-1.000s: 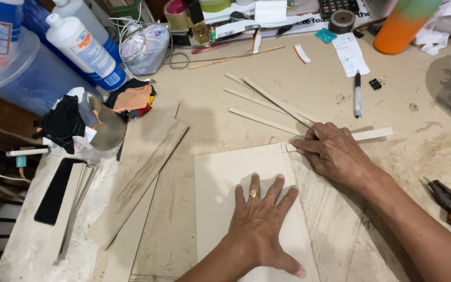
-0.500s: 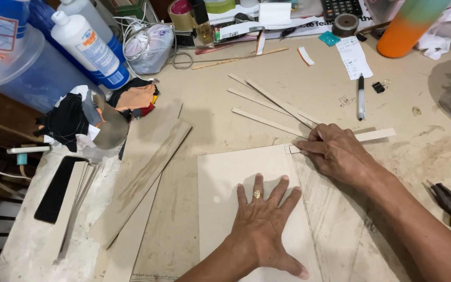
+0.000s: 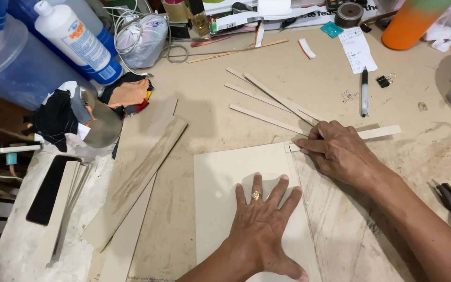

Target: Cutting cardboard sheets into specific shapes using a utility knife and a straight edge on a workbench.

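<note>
Cardboard, a pale beige rectangular sheet [image 3: 225, 203], lies flat near the front edge of the dusty tan worktable [image 3: 434, 104], its surface plain and matte. The left hand [image 3: 261, 225], fingers spread wide, presses down on it. At the sheet's far right corner the right hand [image 3: 340, 151] rests with fingers pressed together on a thin off-white cardboard strip [image 3: 379, 132]. More narrow cut strips [image 3: 267, 99] fan out behind. A black marker pen [image 3: 364, 91] lies toward the back right.
</note>
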